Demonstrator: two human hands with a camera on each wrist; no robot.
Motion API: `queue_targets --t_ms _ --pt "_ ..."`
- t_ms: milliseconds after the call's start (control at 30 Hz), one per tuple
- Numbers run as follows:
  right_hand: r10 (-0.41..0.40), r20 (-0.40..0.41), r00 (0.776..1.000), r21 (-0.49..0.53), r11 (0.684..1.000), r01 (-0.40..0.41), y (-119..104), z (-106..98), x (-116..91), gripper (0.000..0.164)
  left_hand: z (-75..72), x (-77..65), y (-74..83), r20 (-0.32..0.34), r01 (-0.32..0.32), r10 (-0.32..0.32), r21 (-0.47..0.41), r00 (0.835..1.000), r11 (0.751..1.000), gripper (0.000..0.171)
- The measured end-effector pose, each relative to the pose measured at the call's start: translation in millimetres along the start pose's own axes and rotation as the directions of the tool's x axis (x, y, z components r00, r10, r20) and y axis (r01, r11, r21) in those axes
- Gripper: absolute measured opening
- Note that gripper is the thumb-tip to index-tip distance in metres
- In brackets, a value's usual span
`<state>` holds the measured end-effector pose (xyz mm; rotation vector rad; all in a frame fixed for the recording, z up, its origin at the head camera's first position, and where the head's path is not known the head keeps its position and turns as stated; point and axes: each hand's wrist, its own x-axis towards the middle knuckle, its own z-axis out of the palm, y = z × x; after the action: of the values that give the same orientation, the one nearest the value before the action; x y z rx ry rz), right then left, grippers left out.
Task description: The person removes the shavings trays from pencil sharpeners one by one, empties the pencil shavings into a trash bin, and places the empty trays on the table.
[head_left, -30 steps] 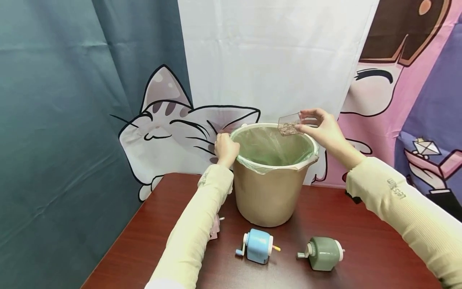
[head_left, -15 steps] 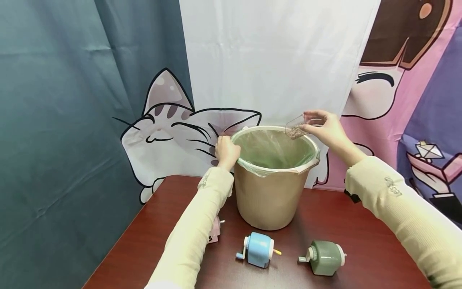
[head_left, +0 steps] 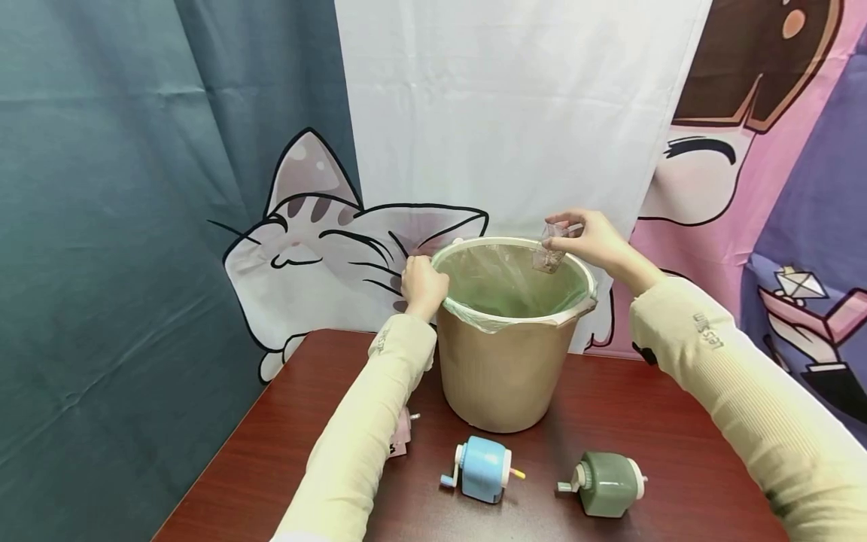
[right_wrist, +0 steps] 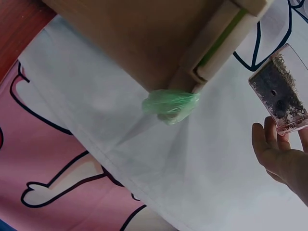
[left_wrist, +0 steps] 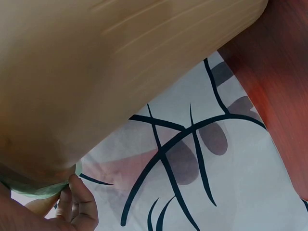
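Note:
My left hand (head_left: 424,287) grips the left rim of a tan trash bin (head_left: 504,369), with fingers curled over its edge. A thin green bag (head_left: 488,322) lines the bin and folds over the rim. My right hand (head_left: 596,245) pinches a clear plastic shavings tray (head_left: 547,260) over the bin's right side, and the tray hangs tilted down. In the right wrist view, pencil shavings and dark dust cling inside the tray (right_wrist: 278,91). On the table in front of the bin are a blue crank pencil sharpener (head_left: 484,469) and a green crank pencil sharpener (head_left: 607,484).
A pink item (head_left: 402,435) is partly hidden behind my left sleeve on the reddish-brown table (head_left: 271,452). A yellow-tipped pencil (head_left: 518,473) sticks out of the blue sharpener. Behind the bin hangs a printed cloth (head_left: 406,105).
My right hand has turned the tray from nearly level to steeply tilted down over the bin, after shifting slightly right and then back left. The left hand keeps its hold on the rim.

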<state>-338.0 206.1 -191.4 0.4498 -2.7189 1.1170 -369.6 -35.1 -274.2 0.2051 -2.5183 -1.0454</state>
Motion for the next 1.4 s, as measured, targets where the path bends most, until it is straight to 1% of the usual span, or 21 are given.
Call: queue_targets --t_ms 133,233,367,500,567,633,800,933,1000,1100,1167,1267,1333,1400 --pt "0.009 0.007 1.000 -0.014 1.000 -0.009 -4.4 0.9 2.1 0.051 -0.4 -0.2 1.3 -0.003 -0.009 0.009 -0.008 1.000 1.000 0.027" --pt "0.002 -0.010 1.000 -0.037 0.999 -0.003 -8.1 2.5 3.7 0.051 -0.1 -0.3 1.6 -0.006 -0.015 0.015 -0.015 1.000 1.000 0.028" --pt "-0.014 -0.030 0.999 -0.055 0.998 0.012 -13.0 5.5 5.3 0.053 0.1 -0.9 0.6 -0.005 -0.004 0.004 -0.015 1.000 1.000 0.029" --pt "-0.020 -0.051 0.998 -0.031 0.999 0.019 -16.9 8.9 5.7 0.054 -0.1 -0.8 -0.5 -0.005 -0.001 0.001 -0.009 1.000 1.000 0.029" --pt "-0.028 -0.068 0.997 -0.014 1.000 0.027 -18.5 10.8 6.2 0.052 -0.4 -0.3 -0.8 -0.007 0.001 -0.001 -0.001 1.000 1.000 0.029" --pt "-0.043 -0.088 0.995 -0.012 0.999 0.042 -20.2 12.9 7.0 0.046 -0.9 0.3 -0.9 -0.010 0.003 -0.003 0.007 1.000 1.000 0.028" --pt "-0.103 -0.134 0.986 -0.054 0.994 0.097 -21.7 17.5 8.9 0.029 -0.6 0.1 -0.3 -0.010 0.005 -0.005 -0.011 1.000 1.000 0.029" --pt "-0.136 -0.146 0.980 -0.074 0.989 0.126 -21.7 19.5 8.8 0.024 1.3 -0.7 0.6 -0.006 0.019 -0.019 -0.010 1.000 1.000 0.031" --pt "-0.148 -0.139 0.979 -0.083 0.987 0.137 -22.2 19.8 7.9 0.022 2.3 -1.1 1.4 -0.007 0.027 -0.027 -0.006 1.000 1.000 0.032" --pt "-0.173 -0.129 0.976 -0.129 0.979 0.157 -23.2 20.5 6.7 0.023 3.5 -1.5 1.9 -0.012 0.033 -0.033 -0.005 0.999 0.999 0.032" --pt "-0.201 -0.114 0.973 -0.173 0.968 0.180 -24.3 21.2 6.5 0.025 3.9 -1.7 2.1 -0.017 0.038 -0.038 -0.011 0.999 0.999 0.032" --pt "-0.255 -0.069 0.964 -0.283 0.932 0.227 -25.3 23.3 7.3 0.025 4.1 -1.5 1.2 -0.024 0.041 -0.041 -0.016 0.999 0.999 0.033" --pt "-0.296 -0.012 0.955 -0.369 0.889 0.270 -25.5 25.3 7.8 0.023 3.7 -1.2 0.5 -0.028 0.041 -0.041 -0.014 0.999 0.999 0.032" --pt "-0.324 0.046 0.945 -0.445 0.840 0.310 -25.2 27.5 7.5 0.020 3.3 -1.0 0.0 -0.029 0.036 -0.037 -0.014 0.999 0.999 0.032"
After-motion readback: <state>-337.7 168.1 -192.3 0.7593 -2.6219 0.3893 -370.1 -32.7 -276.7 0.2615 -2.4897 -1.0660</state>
